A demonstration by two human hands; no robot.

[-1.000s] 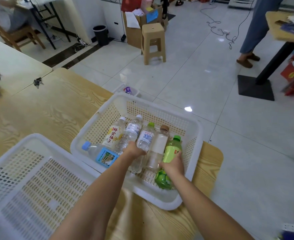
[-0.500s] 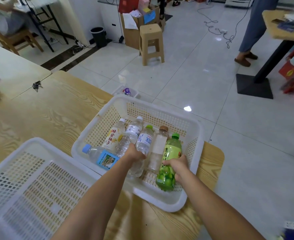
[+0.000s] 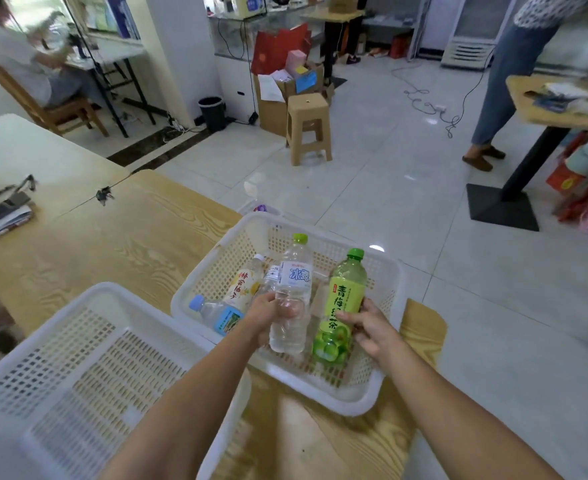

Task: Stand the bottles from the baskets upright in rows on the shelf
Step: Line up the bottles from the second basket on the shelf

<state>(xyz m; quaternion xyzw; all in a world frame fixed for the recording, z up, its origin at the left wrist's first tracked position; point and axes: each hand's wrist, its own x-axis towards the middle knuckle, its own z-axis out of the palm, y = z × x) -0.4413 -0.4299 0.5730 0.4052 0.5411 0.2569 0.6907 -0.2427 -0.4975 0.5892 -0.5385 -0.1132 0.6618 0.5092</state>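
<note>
A white plastic basket (image 3: 386, 386) stands at the corner of the wooden table (image 3: 112, 247). My left hand (image 3: 268, 317) grips a clear water bottle (image 3: 294, 289) with a light green cap, lifted upright above the basket. My right hand (image 3: 372, 327) holds a green tea bottle (image 3: 343, 303) with a green cap, also raised and nearly upright. Still lying in the basket are a yellow-labelled drink bottle (image 3: 242, 287), a blue-capped water bottle (image 3: 216, 315) and another clear bottle (image 3: 270, 277) partly hidden behind my left hand. No shelf is in view.
A second white basket (image 3: 78, 368) sits at the near left, with nothing in it. Keys (image 3: 104, 195) and a phone on papers (image 3: 3, 211) lie on the table's left. On the tiled floor stand a tan stool (image 3: 308, 128), a black bin (image 3: 212, 112) and a black table base (image 3: 502, 207). A person (image 3: 504, 81) stands at right.
Both hands have lifted their bottles from lying in the basket to upright above it. The camera has tilted up, showing more of the room.
</note>
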